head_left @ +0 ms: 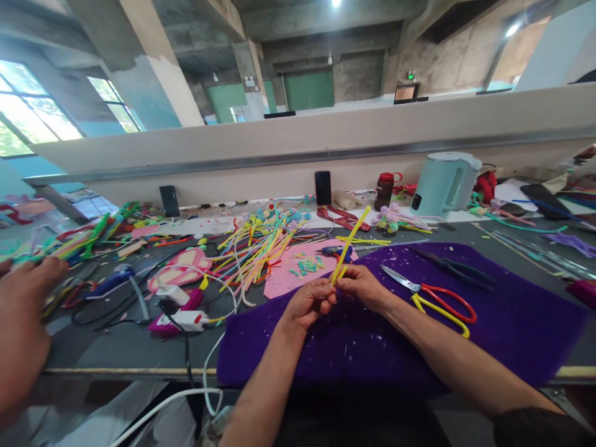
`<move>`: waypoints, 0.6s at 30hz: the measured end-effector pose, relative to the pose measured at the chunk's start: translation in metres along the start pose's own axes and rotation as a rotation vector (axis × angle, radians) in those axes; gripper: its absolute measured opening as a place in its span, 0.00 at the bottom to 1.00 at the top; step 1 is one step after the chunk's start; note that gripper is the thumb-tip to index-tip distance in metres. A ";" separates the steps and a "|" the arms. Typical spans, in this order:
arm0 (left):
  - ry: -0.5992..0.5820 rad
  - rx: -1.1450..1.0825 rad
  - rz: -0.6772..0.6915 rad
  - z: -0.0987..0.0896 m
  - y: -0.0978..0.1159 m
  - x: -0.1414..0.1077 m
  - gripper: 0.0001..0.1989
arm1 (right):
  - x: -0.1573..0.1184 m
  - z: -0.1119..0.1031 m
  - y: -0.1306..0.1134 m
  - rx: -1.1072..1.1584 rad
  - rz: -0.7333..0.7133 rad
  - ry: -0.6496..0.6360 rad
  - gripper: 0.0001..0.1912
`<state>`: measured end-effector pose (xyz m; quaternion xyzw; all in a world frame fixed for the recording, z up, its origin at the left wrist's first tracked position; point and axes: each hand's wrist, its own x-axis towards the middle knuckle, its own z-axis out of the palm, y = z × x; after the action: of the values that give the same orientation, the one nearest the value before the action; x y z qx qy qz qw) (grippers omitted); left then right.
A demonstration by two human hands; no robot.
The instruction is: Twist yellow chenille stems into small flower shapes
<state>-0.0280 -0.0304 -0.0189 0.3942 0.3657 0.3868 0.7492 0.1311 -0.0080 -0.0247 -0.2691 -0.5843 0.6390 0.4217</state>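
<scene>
A yellow pipe cleaner [352,243], bent near its lower end, rises at a slant from my fingertips. Both hands meet over the purple cloth [358,354]: my left hand [310,303] pinches the lower part of the pipe cleaner, and my right hand [365,287] grips it from the other side. Just right of my right hand lie scissors [414,284]; one handle loop is red and the other looks yellow. Dark pliers [459,268] rest behind them. Beyond my hands, a pink sheet [279,282] carries small green and yellow bits [307,266] and a blue glue gun [336,251].
Loose pipe cleaners [254,251] pile up at centre left. White cords run from a power strip [172,323] past the table's front edge. A kettle [444,185], a red-lidded bottle [384,191] and a phone [323,187] stand behind. Another person's hand [25,323] reaches in at left.
</scene>
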 end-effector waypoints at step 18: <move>0.581 0.926 0.692 0.016 -0.013 0.005 0.07 | 0.004 0.000 0.002 -0.085 -0.061 0.279 0.09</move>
<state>-0.0086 -0.0363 -0.0244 0.6507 0.5345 0.4992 0.2042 0.1286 -0.0040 -0.0264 -0.3550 -0.5545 0.5571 0.5062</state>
